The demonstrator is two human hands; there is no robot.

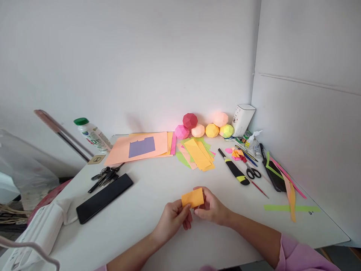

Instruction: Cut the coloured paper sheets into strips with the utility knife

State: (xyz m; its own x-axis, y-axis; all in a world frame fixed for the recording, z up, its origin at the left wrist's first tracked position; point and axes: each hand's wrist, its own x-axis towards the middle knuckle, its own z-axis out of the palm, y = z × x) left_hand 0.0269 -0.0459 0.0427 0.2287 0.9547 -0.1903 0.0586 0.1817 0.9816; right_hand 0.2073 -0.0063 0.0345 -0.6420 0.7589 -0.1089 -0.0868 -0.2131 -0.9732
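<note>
A small rectangular piece of orange paper is held up over the front middle of the white table. My left hand pinches its lower left part, the thumb on the face toward me and the other fingers behind. At its right end my right hand grips the edge, with fingertips curling behind the sheet and the thumb low beside it. Beyond my hands lies a loose pile of orange paper pieces, with green and pink ones under it.
Faceted paper balls sit along the wall. A utility knife, scissors and a black phone lie right. Left are large paper sheets, keys, a black flat bar and a bottle.
</note>
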